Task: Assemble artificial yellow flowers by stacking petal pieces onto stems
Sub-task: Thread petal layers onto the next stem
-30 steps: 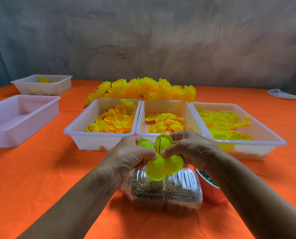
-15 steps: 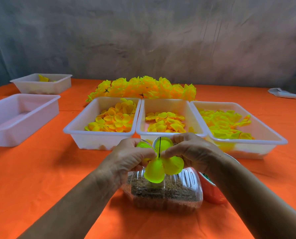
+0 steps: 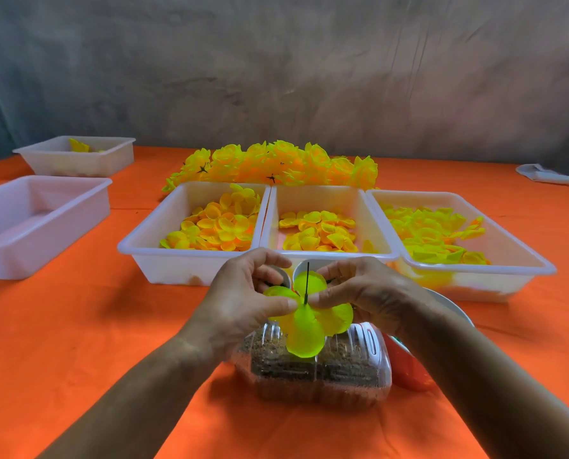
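Right now, a yellow-green petal piece (image 3: pixel 308 318) is held in the middle of the frame, low down, by both hands. It is pinched at its center between the left hand (image 3: pixel 243 303) and the right hand (image 3: pixel 362 293), thumb tips close together on each side. A thin dark stem (image 3: pixel 307 282) is seen sticking up through the middle of the petal piece. Each grip is closed tight on the petal piece, with fingers curled.

Just under the hands, a clear plastic box (image 3: pixel 319 369) with brown bits inside is set on the orange desk (image 3: pixel 77 326). A red cup (image 3: pixel 409 369) is partly hidden beside it, to the right.

Behind the hands, three white trays are lined up side by side: the left tray (image 3: pixel 150 246), the middle tray (image 3: pixel 329 197) and the right tray (image 3: pixel 508 256), all filled with loose yellow petals. A row of finished flowers (image 3: pixel 276 164) is laid behind them. Two more white trays (image 3: pixel 38 223) are placed at the left of the frame.
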Motion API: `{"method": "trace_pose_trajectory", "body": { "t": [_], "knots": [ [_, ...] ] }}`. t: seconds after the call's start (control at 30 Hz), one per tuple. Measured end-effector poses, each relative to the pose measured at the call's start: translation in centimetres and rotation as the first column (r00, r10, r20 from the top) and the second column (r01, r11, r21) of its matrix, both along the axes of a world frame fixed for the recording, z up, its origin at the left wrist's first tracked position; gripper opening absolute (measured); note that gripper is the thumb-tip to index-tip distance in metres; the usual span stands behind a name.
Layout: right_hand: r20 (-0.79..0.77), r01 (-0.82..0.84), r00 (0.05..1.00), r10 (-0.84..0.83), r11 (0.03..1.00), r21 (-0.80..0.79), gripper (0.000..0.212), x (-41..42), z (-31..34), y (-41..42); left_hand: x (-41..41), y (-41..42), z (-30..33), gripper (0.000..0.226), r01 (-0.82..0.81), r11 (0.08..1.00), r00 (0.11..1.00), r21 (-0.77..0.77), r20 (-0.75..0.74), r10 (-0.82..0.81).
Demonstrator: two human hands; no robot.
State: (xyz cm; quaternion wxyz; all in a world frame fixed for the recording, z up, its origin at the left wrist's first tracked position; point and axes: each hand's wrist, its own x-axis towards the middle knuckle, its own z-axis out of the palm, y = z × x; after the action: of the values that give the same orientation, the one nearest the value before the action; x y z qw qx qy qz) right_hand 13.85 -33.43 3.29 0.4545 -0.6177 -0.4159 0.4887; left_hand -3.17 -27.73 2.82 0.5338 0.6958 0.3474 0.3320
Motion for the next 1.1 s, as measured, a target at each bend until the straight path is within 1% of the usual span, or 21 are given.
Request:
{"method": "trace_pose_trajectory", "body": {
  "t": [0.03,0.1,0.23,0.33,0.5,0.6,0.73,0.87,0.97,1.1],
  "knots": [
    [-0.008,-0.005,1.0,0.005,1.0,0.002,0.018,0.1,-0.1,0.0,-0.1,-0.1,0.0,0.035,0.0,0.998,1.0,0.066,-0.004,0.001],
    [-0.021,-0.005,1.0,0.005,1.0,0.004,0.018,0.2,-0.2,0.1,0.0,-0.3,-0.1,0.022,0.002,0.987,1.0,0.16,-0.024,0.002],
    [-0.046,-0.013,0.999,0.013,1.0,-0.005,0.026,0.3,-0.2,0.1,0.4,-0.6,-0.5,0.012,0.005,0.974,0.999,0.225,-0.039,0.004],
    [-0.079,-0.026,0.997,0.026,1.0,0.003,0.029,0.8,-0.2,0.1,0.5,-0.5,-0.9,0.013,-0.018,0.972,0.999,0.235,-0.027,0.025],
    [-0.029,-0.017,0.999,0.017,1.0,0.015,0.033,0.8,-0.6,0.2,0.7,0.0,-0.9,0.02,0.012,0.952,0.998,0.305,-0.061,0.006],
    [0.011,-0.021,1.0,0.021,1.0,0.011,0.038,0.8,-0.7,0.2,0.7,0.3,-1.1,0.019,0.03,0.949,0.997,0.313,-0.072,-0.008],
    [0.073,-0.033,0.997,0.033,0.999,-0.004,0.056,1.2,-0.4,0.2,0.7,0.6,-1.3,0.019,0.033,0.954,0.998,0.299,-0.067,-0.014],
    [0.106,-0.074,0.991,0.077,0.997,-0.026,0.052,1.4,0.1,0.6,0.7,0.8,-1.3,0.022,0.046,0.956,0.997,0.291,-0.073,-0.026],
    [0.083,-0.08,0.993,0.083,0.996,-0.043,0.053,2.1,0.0,0.6,0.6,0.8,-1.3,0.016,0.067,0.956,0.996,0.285,-0.08,-0.046],
    [-0.037,-0.111,0.994,0.107,0.988,-0.111,0.054,3.1,-0.3,-0.3,0.7,0.7,-1.3,0.015,0.075,0.952,0.996,0.296,-0.069,-0.057]
  ]
}}
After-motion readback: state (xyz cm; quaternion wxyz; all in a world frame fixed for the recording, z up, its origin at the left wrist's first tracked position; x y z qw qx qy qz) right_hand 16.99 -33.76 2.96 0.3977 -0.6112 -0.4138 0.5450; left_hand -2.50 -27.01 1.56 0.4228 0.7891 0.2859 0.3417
